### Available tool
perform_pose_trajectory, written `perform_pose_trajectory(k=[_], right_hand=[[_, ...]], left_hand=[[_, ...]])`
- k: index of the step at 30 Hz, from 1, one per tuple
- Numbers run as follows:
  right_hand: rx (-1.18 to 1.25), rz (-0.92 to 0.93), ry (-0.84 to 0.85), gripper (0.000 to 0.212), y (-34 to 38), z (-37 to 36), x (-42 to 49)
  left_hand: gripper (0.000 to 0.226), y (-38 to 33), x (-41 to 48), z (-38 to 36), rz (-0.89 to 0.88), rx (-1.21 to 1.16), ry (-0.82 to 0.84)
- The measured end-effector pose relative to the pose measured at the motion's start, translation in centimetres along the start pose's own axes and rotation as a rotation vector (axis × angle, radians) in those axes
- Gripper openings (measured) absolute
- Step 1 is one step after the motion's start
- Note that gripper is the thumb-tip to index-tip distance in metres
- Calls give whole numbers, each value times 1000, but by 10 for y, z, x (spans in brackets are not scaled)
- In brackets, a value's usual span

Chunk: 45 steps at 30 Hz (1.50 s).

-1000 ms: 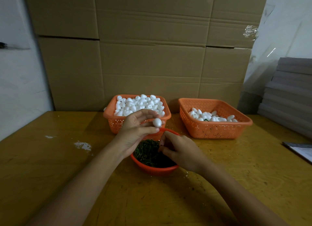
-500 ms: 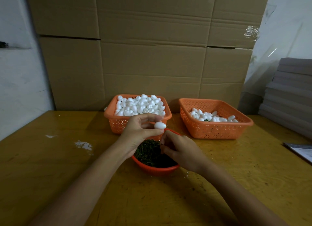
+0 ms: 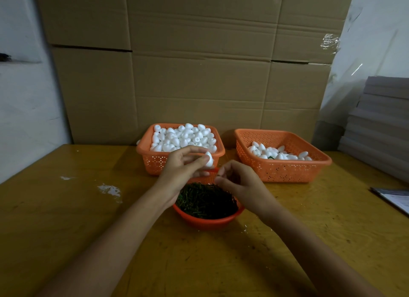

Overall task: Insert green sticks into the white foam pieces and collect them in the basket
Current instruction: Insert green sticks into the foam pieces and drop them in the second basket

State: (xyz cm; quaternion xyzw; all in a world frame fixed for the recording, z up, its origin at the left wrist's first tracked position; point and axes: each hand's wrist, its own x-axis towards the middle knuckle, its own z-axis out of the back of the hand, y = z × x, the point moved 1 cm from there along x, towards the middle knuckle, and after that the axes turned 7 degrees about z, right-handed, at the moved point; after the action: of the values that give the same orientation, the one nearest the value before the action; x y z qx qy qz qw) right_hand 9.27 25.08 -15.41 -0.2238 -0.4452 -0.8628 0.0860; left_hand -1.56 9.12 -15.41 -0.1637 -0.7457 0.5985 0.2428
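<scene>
A person's left hand [image 3: 183, 167] pinches a foam piece [image 3: 209, 159] between thumb and fingertips, above the far rim of a bowl [image 3: 205, 223] of sticks [image 3: 205, 201]. The right hand [image 3: 240, 182], fingers curled, hovers just beside it; whether it grips a stick cannot be told. The right basket [image 3: 285, 171] sits nearby, partly filled.

Whether the right hand [image 3: 239, 181] pinches anything is too small to tell. The grip of the left hand [image 3: 181, 170] hides part of the white foam piece [image 3: 209, 159]; both hands mask the far rim of the bowl [image 3: 208, 222].
</scene>
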Motion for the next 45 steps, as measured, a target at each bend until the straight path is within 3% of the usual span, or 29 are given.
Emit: perform_pose_trajectory(k=[5, 11, 29, 45], right_hand=[[317, -72, -116, 12, -4, 7, 1], [422, -71, -178, 14, -6, 8, 1], [176, 63, -125, 11, -12, 2, -1], [146, 53, -127, 10, -12, 2, -3]], left_hand=[[22, -3, -1, -1, 13, -65, -14], [27, -4, -3, 0, 27, -69, 23], [23, 0, -3, 2, -19, 89, 155], [19, 2, -3, -2, -50, 115, 132]])
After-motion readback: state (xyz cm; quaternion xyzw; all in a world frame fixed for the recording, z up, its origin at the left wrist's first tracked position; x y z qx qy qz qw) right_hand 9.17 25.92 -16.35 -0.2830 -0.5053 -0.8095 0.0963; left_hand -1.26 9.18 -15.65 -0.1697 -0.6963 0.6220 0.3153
